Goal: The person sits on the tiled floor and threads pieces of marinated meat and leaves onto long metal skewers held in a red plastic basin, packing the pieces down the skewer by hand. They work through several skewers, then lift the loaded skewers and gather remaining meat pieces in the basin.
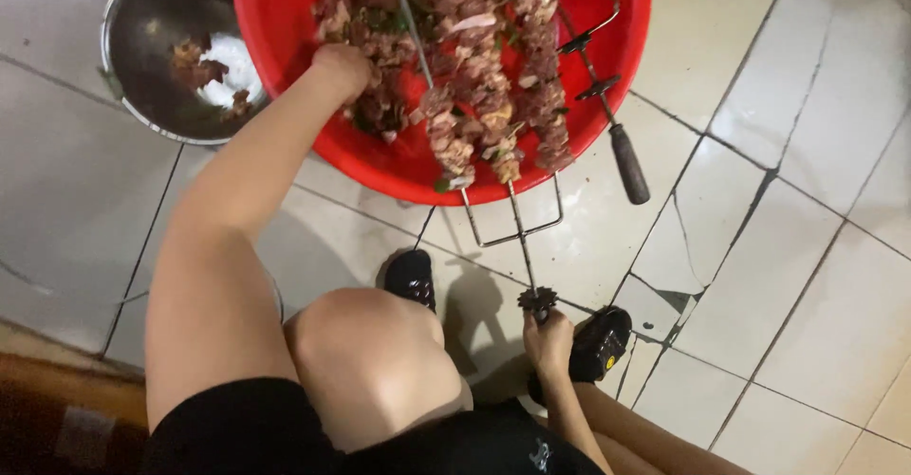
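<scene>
A big red plastic basin (626, 19) on the tiled floor holds a heap of raw marinated meat pieces (380, 34) and loaded metal skewers (493, 105). My left hand (342, 65) reaches into the basin and rests in the loose meat at its left side, fingers buried. My right hand (548, 339) grips the handle end of a forked metal skewer (517, 223), just below its small toothed wheel; the skewer's loaded prongs lie over the basin's near rim. My knee (365, 342) sits between the two arms.
A steel bowl (142, 19) with a few meat scraps stands at the upper left, touching the basin. Another skewer with a dark handle (628, 162) hangs over the basin's right rim. Black shoes (410, 276) rest on the cracked white floor tiles (788, 247).
</scene>
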